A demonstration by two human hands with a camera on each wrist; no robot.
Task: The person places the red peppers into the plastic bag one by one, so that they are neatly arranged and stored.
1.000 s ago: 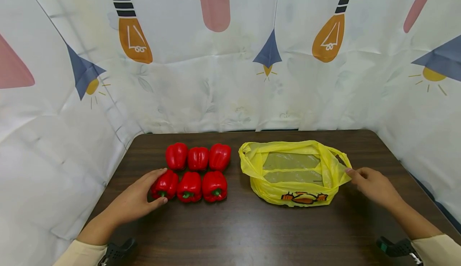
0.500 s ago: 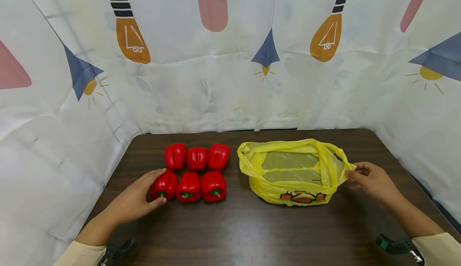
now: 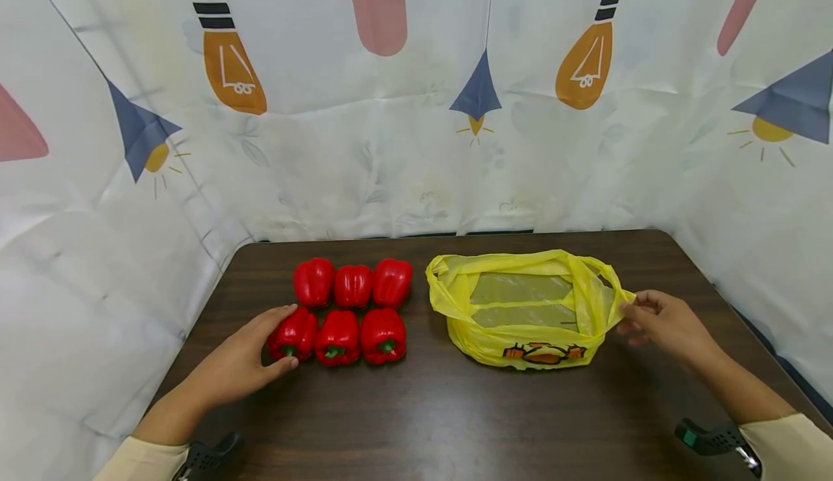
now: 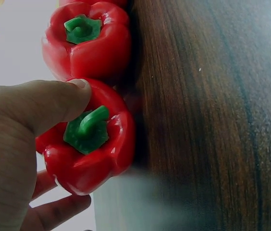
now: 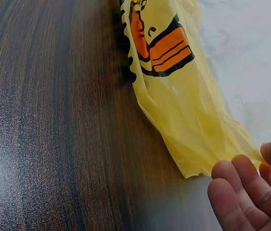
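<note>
Six-like rows aside, several red bell peppers stand in two rows on the table's left half; the front row includes a middle pepper (image 3: 338,338) and a right one (image 3: 384,336). My left hand (image 3: 237,359) holds the front-left bell pepper (image 3: 294,333), which rests on the table. In the left wrist view the thumb (image 4: 54,103) lies on that pepper beside its green stem (image 4: 87,132), with fingers round the far side. A yellow plastic bag (image 3: 478,340) lies with its mouth spread. My right hand (image 3: 670,330) pinches its right edge between thumb and fingers.
The dark wooden table (image 3: 416,423) spreads beneath everything. Behind the front row stand the back peppers (image 3: 353,286). A white printed curtain (image 3: 364,177) hangs at the table's back and sides. Each wrist wears a black strap, such as the right strap (image 3: 709,439).
The right hand has shifted its fingers on the bag's edge, which pulled outward, then came back slightly. The left hand and the peppers keep their places; the whole view drifts slightly.
</note>
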